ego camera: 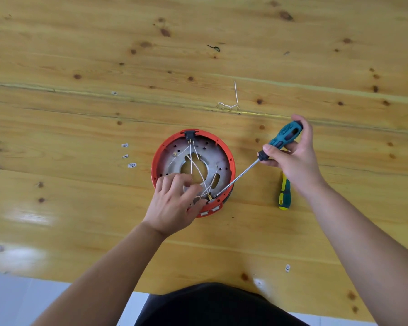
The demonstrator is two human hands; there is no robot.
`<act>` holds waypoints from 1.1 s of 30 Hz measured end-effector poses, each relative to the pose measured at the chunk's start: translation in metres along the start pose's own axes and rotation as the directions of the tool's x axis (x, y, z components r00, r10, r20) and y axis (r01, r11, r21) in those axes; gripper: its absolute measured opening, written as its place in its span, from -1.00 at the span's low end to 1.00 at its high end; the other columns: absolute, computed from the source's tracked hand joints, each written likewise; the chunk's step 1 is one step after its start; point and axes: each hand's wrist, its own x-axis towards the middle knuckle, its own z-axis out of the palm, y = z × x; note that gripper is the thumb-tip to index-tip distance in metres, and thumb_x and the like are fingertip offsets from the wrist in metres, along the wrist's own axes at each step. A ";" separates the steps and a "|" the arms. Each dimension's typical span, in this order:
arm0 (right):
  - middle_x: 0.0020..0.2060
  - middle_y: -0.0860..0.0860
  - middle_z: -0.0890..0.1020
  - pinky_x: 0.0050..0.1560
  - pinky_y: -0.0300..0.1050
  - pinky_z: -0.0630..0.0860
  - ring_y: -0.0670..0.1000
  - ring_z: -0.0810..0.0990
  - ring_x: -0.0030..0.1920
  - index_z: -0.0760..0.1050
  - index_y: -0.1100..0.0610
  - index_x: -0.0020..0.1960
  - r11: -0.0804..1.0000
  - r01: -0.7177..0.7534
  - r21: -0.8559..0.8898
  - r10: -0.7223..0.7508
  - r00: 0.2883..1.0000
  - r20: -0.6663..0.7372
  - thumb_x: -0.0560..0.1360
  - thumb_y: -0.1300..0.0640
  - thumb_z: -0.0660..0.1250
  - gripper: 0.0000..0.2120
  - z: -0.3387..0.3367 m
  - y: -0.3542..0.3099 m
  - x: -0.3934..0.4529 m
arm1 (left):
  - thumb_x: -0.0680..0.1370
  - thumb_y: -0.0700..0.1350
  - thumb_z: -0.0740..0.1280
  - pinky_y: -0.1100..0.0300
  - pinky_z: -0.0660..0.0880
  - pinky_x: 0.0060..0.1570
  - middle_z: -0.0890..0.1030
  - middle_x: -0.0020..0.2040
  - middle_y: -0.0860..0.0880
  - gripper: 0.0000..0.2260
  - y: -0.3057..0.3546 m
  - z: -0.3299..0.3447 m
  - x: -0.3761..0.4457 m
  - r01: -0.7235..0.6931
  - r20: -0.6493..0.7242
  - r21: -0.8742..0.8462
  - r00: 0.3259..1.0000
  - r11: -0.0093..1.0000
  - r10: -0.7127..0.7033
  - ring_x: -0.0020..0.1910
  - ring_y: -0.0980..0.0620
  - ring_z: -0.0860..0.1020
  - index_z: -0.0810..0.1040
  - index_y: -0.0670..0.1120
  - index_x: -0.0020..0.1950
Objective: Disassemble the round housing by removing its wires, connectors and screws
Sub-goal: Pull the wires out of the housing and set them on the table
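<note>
Gripping teal screwdriver (283,136), right hand (292,158) aims tip into red housing (229,156); left hand (174,204) pinches white wires (199,171).

The scene is evenly and brightly lit by soft daylight, pale glare patches being thrown on the varnished wooden table (57,67) at the lower left, only faint shadows being cast, while straight board seams are bowed by wide-angle distortion and slight softness is seen at the edges.
</note>
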 end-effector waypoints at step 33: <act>0.17 0.37 0.55 -0.06 0.13 0.73 0.29 0.75 -0.03 0.28 -0.22 0.44 0.998 0.048 -0.050 -0.048 0.999 0.000 0.51 0.30 0.52 -0.29 0.009 0.005 -0.007 | 0.63 0.29 0.17 -0.13 0.16 0.56 0.15 0.68 0.05 -0.46 -0.014 0.017 0.001 -0.038 0.228 0.099 0.974 0.994 0.014 0.65 0.04 0.14 0.43 0.10 0.55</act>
